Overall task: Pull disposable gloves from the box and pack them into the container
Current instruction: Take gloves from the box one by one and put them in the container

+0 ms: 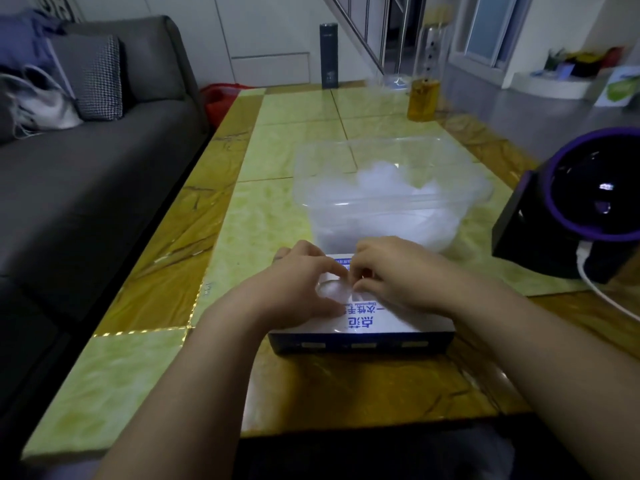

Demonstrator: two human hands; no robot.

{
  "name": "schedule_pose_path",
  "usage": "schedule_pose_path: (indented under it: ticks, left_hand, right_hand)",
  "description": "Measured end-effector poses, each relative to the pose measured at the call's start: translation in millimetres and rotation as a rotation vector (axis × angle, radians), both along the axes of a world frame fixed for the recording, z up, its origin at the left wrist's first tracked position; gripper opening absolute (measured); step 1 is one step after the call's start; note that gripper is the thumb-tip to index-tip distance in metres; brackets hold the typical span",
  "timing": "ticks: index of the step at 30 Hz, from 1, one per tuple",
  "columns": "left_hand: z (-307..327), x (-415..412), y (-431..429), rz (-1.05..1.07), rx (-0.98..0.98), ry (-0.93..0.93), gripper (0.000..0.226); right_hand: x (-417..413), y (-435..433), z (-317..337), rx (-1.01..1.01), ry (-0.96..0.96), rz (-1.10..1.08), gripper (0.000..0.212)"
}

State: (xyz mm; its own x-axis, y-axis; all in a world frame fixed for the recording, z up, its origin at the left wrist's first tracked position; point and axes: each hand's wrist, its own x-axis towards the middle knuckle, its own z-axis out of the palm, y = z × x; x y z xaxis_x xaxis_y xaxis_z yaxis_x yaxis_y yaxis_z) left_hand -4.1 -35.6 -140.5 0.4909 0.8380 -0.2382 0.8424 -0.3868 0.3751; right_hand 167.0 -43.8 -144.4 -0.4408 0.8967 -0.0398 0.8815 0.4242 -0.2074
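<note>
- The glove (pixel 333 291) I want is a pale tuft poking up through the opening in the top of the box (pixel 381 323), which lies flat at the near edge of the table, just in front of the container (pixel 346 225).
- My right hand (pixel 391 271) has its fingertips bunched at the opening and looks to be pinching that tuft.
- My left hand (pixel 303 285) rests on the box top with finger and thumb curved round the opening. I cannot tell if it grips film or only steadies the box.
- To do this pull well, I judge the left should press the box down while the right draws straight up, slowly, so one glove comes free and not a clump.
- The container is clear plastic, open-topped, already holding a loose heap of gloves (pixel 388 181); a short lift forward should reach it.
- The table (pixel 277 140) is glossy yellow-green stone pattern, so the box may slide.
- To the right stands a black and purple fan (pixel 588 199) with a white cable (pixel 595 285); a dark flask (pixel 329 57) and a jar (pixel 424 98) of yellow liquid stand at the far end.
- A grey sofa (pixel 104 174) runs along the left.
</note>
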Motion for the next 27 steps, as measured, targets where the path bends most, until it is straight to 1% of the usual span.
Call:
schedule_pose_path:
  ticks: [4, 7, 8, 10, 12, 13, 14, 15, 16, 19, 20, 21, 22, 24, 27]
  left_hand:
    - [0.6, -2.4, -0.2, 0.007, 0.003, -0.001, 0.055]
    - [-0.5, -4.1, -1.5, 0.016, 0.013, -0.018, 0.057]
    - [-2.1, -4.9, -2.1, 0.024, 0.016, -0.025, 0.057]
    - [-4.7, -5.5, -4.2, 0.036, 0.023, -0.046, 0.055]
    - [-7.4, -5.3, -6.6, 0.042, 0.028, -0.072, 0.056]
    - [-7.9, -5.5, -8.1, 0.046, 0.032, -0.084, 0.057]
    - [-7.9, -5.6, -9.1, 0.055, 0.035, -0.094, 0.058]
    - [-7.8, -6.3, -10.5, 0.068, 0.031, -0.099, 0.059]
    - [-8.2, -6.4, -10.1, 0.078, 0.029, -0.1, 0.059]
    - [-7.9, -6.1, -11.6, 0.073, 0.056, -0.049, 0.057]
    - [-8.2, -5.6, -12.3, 0.072, 0.057, -0.044, 0.057]
    - [-6.0, -5.7, -13.7, 0.079, 0.046, -0.068, 0.058]
    - [-1.3, -6.6, -15.9, 0.081, 0.023, -0.127, 0.058]
    - [12.1, -9.5, -19.6, 0.087, -0.052, -0.327, 0.053]
    - [27.3, -15.6, -19.1, 0.054, -0.113, -0.664, 0.023]
  right_hand:
    - [0.0, -9.0, 15.3, 0.047, 0.091, 0.026, 0.007]
    - [3.4, -13.7, 15.7, 0.087, 0.2, -0.031, 0.008]
    - [6.5, -14.3, 13.1, 0.071, 0.238, -0.072, 0.013]
    - [11.7, -16.1, 7.1, 0.011, 0.248, -0.141, 0.024]
    - [10.6, -17.4, -1.1, 0.014, 0.203, -0.158, 0.013]
    - [7.7, -18.7, -3.2, 0.045, 0.197, -0.174, 0.008]
    - [6.1, -17.8, -3.4, 0.097, 0.221, -0.193, 0.008]
    - [4.8, -16.9, -2.1, 0.164, 0.292, -0.211, 0.01]
    - [4.2, -15.9, 2.2, 0.24, 0.409, -0.23, 0.009]
    - [9.4, -17.4, 30.0, 0.459, 0.855, -0.317, 0.01]
    - [12.7, -18.1, 37.1, 0.493, 0.943, -0.341, 0.01]
    - [15.4, -17.9, 42.3, 0.505, 0.979, -0.351, 0.009]
    - [16.4, -17.6, 44.3, 0.495, 0.978, -0.349, 0.009]
    - [14.8, -17.7, 43.6, 0.422, 0.945, -0.344, 0.012]
    - [11.3, -16.5, 35.9, 0.321, 0.895, -0.347, 0.014]
